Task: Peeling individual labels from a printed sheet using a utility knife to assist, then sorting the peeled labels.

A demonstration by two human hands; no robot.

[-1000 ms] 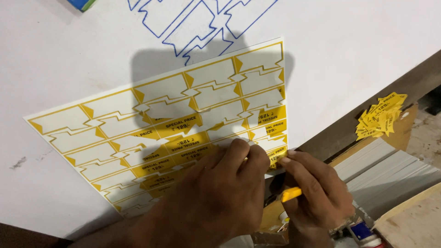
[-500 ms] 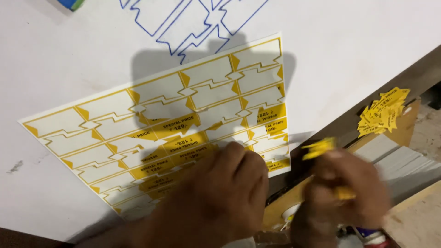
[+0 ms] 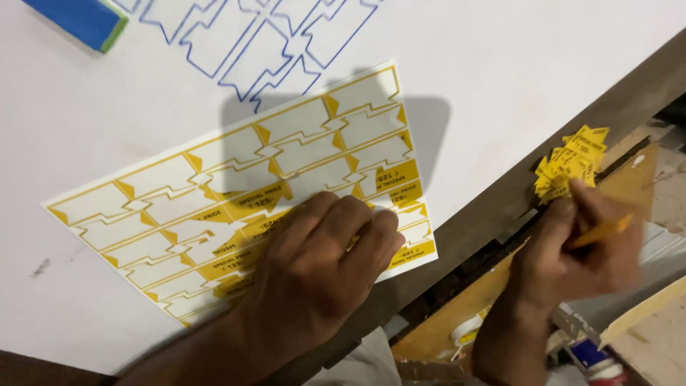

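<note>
Since the earlier frame, the right hand (image 3: pixel 572 254) has been carried off the sheet (image 3: pixel 236 200) to the sticker pile (image 3: pixel 572 164) at 2 o'clock, a yellow tool pinched in it. The sheet is pressed flat by the left hand (image 3: pixel 321 271) at 6 o'clock. Most cells are seen peeled; a few stickers are left at 5 o'clock.

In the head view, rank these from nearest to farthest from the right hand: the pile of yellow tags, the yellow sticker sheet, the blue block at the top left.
From the right hand:
1. Pile of yellow tags, just above the fingers, off the table's edge.
2. Yellow sticker sheet, to the left on the white table, under the left hand.
3. Blue block, far top-left corner.
</note>
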